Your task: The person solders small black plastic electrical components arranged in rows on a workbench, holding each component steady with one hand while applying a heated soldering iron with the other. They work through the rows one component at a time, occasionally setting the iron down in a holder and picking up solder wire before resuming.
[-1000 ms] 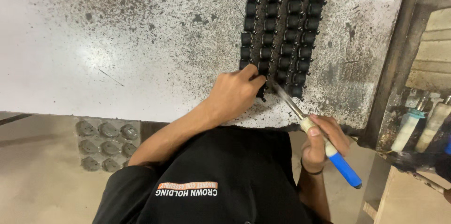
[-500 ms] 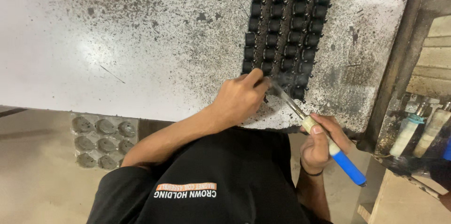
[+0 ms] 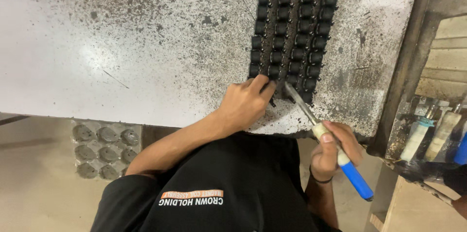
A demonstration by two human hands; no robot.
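Two bare hands work at the near edge of a white, black-speckled counter (image 3: 121, 52). Far left, below that edge, a grey tray of round moulded pads (image 3: 104, 150) lies on the floor. The left hand (image 3: 245, 103) rests on the counter, fingers curled and pressing on the near left corner of a block of small black parts (image 3: 292, 27) set in rows. Just right, a tool with a metal blade and a blue-and-white handle (image 3: 335, 151) slants toward the block, its tip touching the block's near end beside the left fingertips. The right hand (image 3: 335, 149) has its grip closed around the handle, off the counter's near edge. Far right stand bottles (image 3: 428, 134) on a shelf.
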